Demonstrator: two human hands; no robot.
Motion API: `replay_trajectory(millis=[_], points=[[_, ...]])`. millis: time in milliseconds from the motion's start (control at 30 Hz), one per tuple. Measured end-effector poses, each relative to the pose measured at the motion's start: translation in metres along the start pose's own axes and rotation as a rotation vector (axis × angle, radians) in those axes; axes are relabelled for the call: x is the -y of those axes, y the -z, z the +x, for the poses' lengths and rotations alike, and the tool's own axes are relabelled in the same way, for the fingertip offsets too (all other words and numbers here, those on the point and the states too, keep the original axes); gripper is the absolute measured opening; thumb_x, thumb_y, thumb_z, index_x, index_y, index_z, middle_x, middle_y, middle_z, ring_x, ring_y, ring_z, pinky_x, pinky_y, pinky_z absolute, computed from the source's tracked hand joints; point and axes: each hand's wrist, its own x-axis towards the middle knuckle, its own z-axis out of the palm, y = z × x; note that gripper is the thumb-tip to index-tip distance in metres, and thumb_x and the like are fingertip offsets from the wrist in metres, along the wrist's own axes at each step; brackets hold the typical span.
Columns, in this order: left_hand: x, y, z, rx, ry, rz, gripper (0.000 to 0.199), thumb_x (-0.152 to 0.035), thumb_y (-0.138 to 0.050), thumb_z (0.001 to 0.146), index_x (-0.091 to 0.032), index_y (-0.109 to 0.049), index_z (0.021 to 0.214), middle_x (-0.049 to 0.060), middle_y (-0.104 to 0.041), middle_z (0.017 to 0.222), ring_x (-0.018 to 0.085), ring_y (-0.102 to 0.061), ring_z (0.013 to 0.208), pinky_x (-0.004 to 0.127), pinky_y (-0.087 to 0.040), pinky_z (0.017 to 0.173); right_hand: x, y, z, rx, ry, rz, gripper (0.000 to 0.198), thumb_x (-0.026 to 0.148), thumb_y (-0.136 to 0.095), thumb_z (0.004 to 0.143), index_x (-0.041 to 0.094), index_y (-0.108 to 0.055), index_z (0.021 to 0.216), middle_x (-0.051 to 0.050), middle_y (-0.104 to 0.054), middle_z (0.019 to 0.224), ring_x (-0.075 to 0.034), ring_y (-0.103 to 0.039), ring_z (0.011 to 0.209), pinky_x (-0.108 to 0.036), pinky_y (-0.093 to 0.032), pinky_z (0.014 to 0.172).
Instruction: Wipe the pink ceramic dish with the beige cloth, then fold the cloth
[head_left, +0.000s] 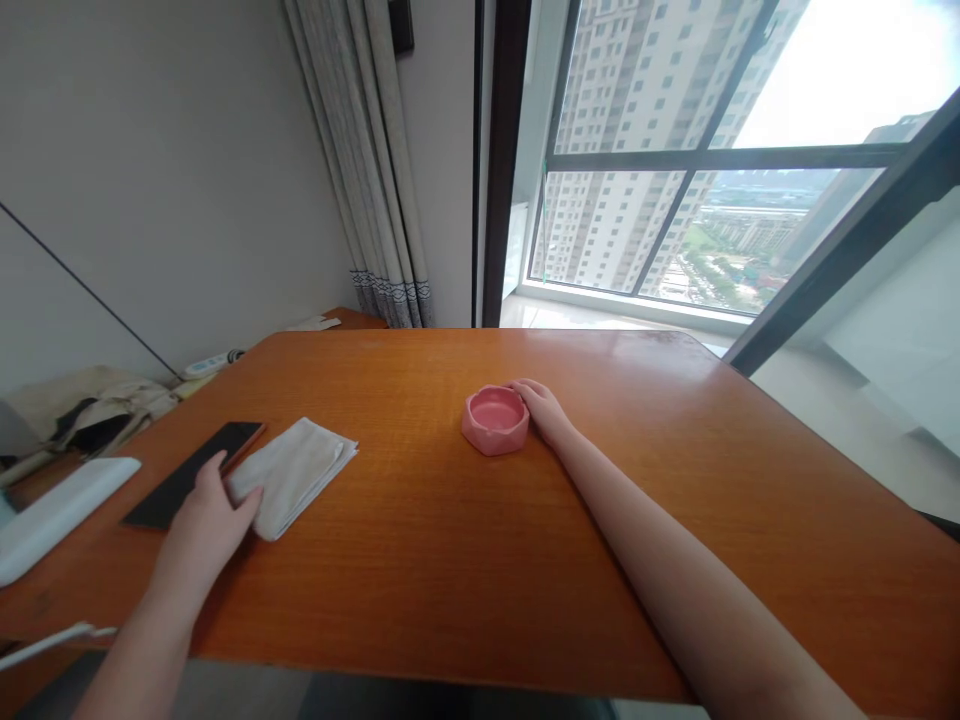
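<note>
An orange-brown wooden desk [465,580] is seen filling the lower part of the view. Behind the desk, to its left, a plain pale wall [172,180] is shown, and grey curtains [367,160] are gathered at the corner beyond the desk's far edge. To the right of the curtains, a dark-framed window [705,160] is set, through which tower blocks and bright daylight are seen. A pale floor [847,410] is lit right of the desk.

Probably a high-rise flat: a wooden table [450,540] by a curtained [375,160] window [675,200] facing hazy tower blocks.
</note>
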Motion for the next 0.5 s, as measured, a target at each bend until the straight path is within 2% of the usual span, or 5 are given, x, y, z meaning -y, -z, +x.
replay_trajectory(millis=[133, 233, 367, 433, 500], points=[[-0.050, -0.004, 0.006, 0.000, -0.045, -0.370, 0.067, -0.032, -0.056, 0.067, -0.025, -0.036, 0.131, 0.006, -0.055, 0.096, 0.027, -0.060, 0.092, 0.045, -0.050, 0.082, 0.002, 0.004, 0.004, -0.036, -0.058, 0.081, 0.030, 0.045, -0.056, 0.071, 0.019, -0.066, 0.082, -0.006, -0.068, 0.094, -0.021, -0.061, 0.093, -0.032, -0.047, 0.082], [-0.108, 0.009, 0.002, 0.164, -0.211, -0.619, 0.073, -0.032, -0.056, 0.071, -0.024, -0.029, 0.138, 0.004, -0.053, 0.099, 0.023, -0.057, 0.098, 0.043, -0.046, 0.091, 0.027, 0.001, -0.002, -0.063, 0.076, -0.023, 0.035, 0.045, -0.059, 0.071, 0.020, -0.062, 0.097, -0.007, -0.063, 0.111, -0.022, -0.055, 0.108, -0.035, -0.043, 0.091], [-0.189, 0.024, -0.002, 0.482, -0.420, -0.923, 0.069, -0.030, -0.058, 0.074, -0.029, -0.029, 0.137, 0.004, -0.051, 0.104, 0.016, -0.059, 0.091, 0.035, -0.049, 0.084, 0.082, -0.019, -0.029, 0.328, 0.271, -0.266, 0.060, 0.041, -0.068, 0.069, 0.025, -0.049, 0.123, -0.006, -0.053, 0.128, -0.020, -0.052, 0.112, -0.034, -0.041, 0.094], [-0.221, 0.024, -0.002, 0.555, -0.464, -1.050, 0.064, -0.029, -0.060, 0.074, -0.028, -0.035, 0.133, 0.004, -0.051, 0.104, 0.015, -0.060, 0.084, 0.031, -0.051, 0.077, 0.102, -0.028, -0.041, 0.445, 0.281, -0.425, 0.054, 0.039, -0.071, 0.066, 0.021, -0.054, 0.114, -0.006, -0.060, 0.114, -0.020, -0.057, 0.097, -0.033, -0.045, 0.083], [-0.246, 0.016, -0.002, 0.515, -0.457, -1.134, 0.058, -0.031, -0.061, 0.073, -0.025, -0.041, 0.128, 0.005, -0.051, 0.105, 0.014, -0.060, 0.082, 0.031, -0.051, 0.076, 0.113, -0.030, -0.046, 0.392, 0.275, -0.562, 0.034, 0.036, -0.068, 0.068, 0.019, -0.058, 0.096, -0.003, -0.064, 0.091, -0.018, -0.058, 0.081, -0.031, -0.045, 0.072]])
